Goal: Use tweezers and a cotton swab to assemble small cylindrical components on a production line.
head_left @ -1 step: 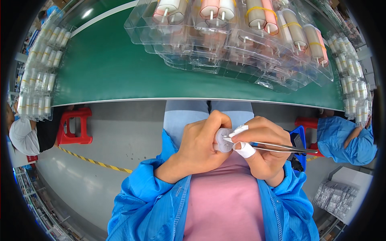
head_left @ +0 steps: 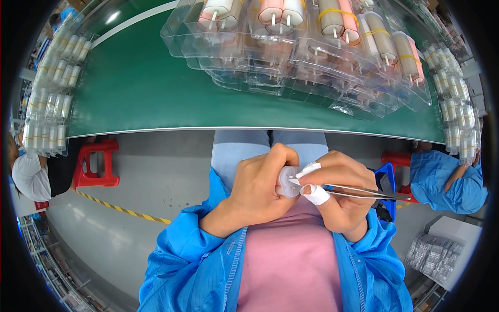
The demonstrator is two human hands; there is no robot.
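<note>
Green tabletop (head_left: 135, 93) with pale front edge (head_left: 171, 128), beyond fingers (head_left: 340, 174), spanning much of view. White stripe (head_left: 130, 23) curving across green, farther off and left of fingers; bright glare spot (head_left: 112, 17) near it. Smooth grey floor (head_left: 156, 166) below fingers, reaching to both sides, soft sheen to left. Yellow-and-black striped tape (head_left: 122, 209) along floor, left of fingers. Red stool (head_left: 110, 164) well left of fingers; second red stool (head_left: 396, 158), partly hidden, to right. Shelving (head_left: 52, 270) far left of fingers, details too small to tell.
</note>
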